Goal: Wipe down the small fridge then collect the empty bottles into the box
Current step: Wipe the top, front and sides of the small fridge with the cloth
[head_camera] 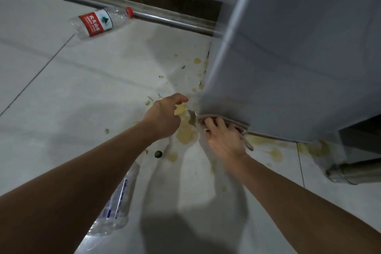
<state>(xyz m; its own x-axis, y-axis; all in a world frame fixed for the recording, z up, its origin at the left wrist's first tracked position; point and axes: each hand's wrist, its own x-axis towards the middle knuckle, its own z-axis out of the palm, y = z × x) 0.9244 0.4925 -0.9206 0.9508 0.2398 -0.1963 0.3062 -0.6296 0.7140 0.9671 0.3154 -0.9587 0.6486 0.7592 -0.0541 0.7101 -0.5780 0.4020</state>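
The right hand [223,139] is gripping a beige cloth [226,122], pressing it against the bottom edge of the grey fridge [288,57]. The left hand [165,115] is hovering beside it, fingers loosely curled, holding nothing. Under the left forearm a clear plastic bottle [115,202] is lying on the stained tile floor [72,99]; a red-labelled bottle [99,22] is lying well apart by the metal door rail [165,19].

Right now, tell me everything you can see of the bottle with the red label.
The red-labelled bottle is clear, crinkled plastic and looks empty. It has a red cap and a red and white label with white characters and a green emblem. It lies on its side on the pale tiled floor, with its cap end against the metal door track and its base pointing away from the track. Neither hand touches it.
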